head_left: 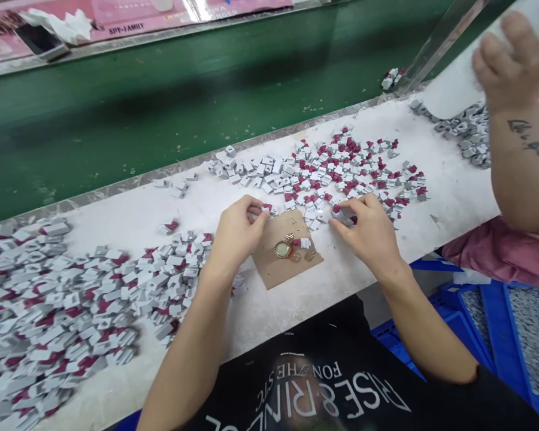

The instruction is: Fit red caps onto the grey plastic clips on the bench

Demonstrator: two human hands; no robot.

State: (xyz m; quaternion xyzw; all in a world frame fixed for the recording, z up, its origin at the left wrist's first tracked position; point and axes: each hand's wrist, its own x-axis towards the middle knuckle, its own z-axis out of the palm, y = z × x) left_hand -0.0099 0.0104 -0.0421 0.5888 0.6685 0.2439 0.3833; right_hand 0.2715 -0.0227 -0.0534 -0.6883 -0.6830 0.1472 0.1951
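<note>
Between the fingertips of my left hand (245,230) is a small grey-and-maroon plastic piece (266,208). My right hand (371,230) pinches another piece, with a maroon top (336,209), at the near edge of the scattered parts. A square of brown cardboard (272,272) lies between both hands. On it sits a small round dish (282,249) with an amber rim and pale contents, surrounded by shiny wet-looking spots. One maroon-and-white piece (302,243) rests beside the dish on the cardboard.
Loose grey and maroon parts (332,164) spread beyond my hands, and a large heap (58,311) lies left. At right, another person's tattooed arm (521,143) holds a white container (458,81) over grey parts. Blue crates (489,323) stand below. A green wall (161,102) borders the bench.
</note>
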